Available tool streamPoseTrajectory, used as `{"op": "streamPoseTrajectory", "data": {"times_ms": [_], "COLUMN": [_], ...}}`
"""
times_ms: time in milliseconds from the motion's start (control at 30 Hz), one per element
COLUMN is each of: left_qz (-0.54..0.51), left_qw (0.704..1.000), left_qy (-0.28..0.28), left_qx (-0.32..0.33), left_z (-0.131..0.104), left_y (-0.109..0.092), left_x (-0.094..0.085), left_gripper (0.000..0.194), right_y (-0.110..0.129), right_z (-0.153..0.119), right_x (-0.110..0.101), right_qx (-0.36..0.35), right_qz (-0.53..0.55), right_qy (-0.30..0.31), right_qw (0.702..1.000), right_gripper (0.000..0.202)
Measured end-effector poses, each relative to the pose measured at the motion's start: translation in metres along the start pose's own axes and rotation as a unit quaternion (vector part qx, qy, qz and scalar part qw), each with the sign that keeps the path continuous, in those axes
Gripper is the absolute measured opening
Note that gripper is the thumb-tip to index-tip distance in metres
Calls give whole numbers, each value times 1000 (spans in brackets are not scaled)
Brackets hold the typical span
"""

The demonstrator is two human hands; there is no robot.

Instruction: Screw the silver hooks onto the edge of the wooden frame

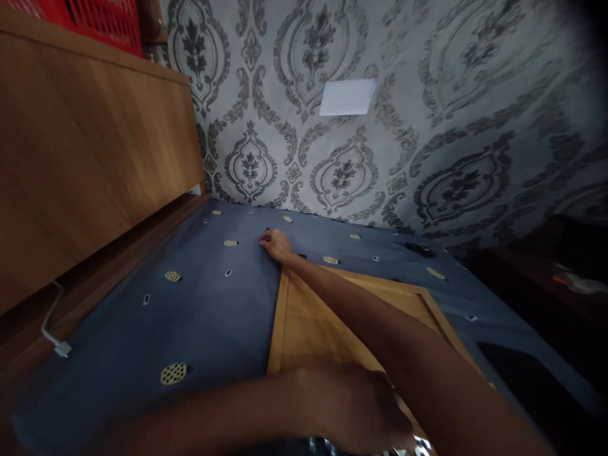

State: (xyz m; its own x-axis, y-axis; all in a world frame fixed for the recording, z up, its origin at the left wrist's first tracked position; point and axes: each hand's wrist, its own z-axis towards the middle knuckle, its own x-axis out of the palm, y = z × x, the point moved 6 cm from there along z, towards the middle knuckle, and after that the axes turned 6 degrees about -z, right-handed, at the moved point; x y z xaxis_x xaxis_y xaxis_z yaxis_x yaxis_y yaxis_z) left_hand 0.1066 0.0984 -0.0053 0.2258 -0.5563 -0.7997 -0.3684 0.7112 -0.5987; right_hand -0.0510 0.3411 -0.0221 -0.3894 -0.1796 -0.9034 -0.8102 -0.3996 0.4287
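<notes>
My right hand (276, 244) reaches across to the far side of the blue cloth (204, 329). Its thumb and fingers are drawn together low over the cloth, and a tiny dark bit shows just behind them; whatever they pinch is too small to name. Below the right forearm lies a framed wooden board (308, 329). My left hand (351, 405) crosses under that forearm, over the board's near part, and is smeared by motion with its fingers hidden. Shiny clear or metallic pieces (420, 445) show at the bottom edge beside the left hand.
A wooden cabinet (95, 145) stands on the left, with a red plastic basket (102, 22) on top. A white cable (47, 323) hangs at the cloth's left edge. Patterned wallpaper (294, 145) rises behind. Dark items (420, 249) lie at the far right, and a black flat thing (527, 386) nearer.
</notes>
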Motion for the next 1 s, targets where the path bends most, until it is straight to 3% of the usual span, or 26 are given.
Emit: {"op": "streamPoseTrajectory", "data": {"times_ms": [100, 233, 367, 433, 533, 700, 833, 1000], "left_qz": [23, 98, 71, 46, 8, -22, -24, -42], "left_qw": [999, 994, 996, 997, 999, 1000, 999, 999], "left_qy": [22, 38, 20, 9, -9, 15, 29, 24], "left_qx": [1, 26, 58, 59, 45, 15, 7, 10], "left_z": [2, -1, -11, -15, -18, -22, -26, -29], "left_y": [-3, -3, -6, -7, -7, -5, -4, -3], "left_x": [-1, -3, -3, -3, -7, -7, -5, -5], "left_gripper": [36, 21, 17, 18, 31, 31, 37, 34], "right_y": [3, 5, -16, -38, -79, -129, -143, -141], "right_z": [1, -8, -44, -76, -140, -271, -347, -384], "right_x": [-1, -12, -31, -45, -73, -106, -104, -80], "right_qx": [5, -22, -32, -23, -10, 13, 21, 41], "right_qz": [21, 79, 174, 227, 293, 327, 335, 341], "right_qy": [-12, -13, 19, 15, -36, -134, -155, -151], "right_qw": [1000, 997, 984, 974, 956, 935, 929, 927], "right_gripper": [38, 39, 37, 28, 13, 23, 26, 23]}}
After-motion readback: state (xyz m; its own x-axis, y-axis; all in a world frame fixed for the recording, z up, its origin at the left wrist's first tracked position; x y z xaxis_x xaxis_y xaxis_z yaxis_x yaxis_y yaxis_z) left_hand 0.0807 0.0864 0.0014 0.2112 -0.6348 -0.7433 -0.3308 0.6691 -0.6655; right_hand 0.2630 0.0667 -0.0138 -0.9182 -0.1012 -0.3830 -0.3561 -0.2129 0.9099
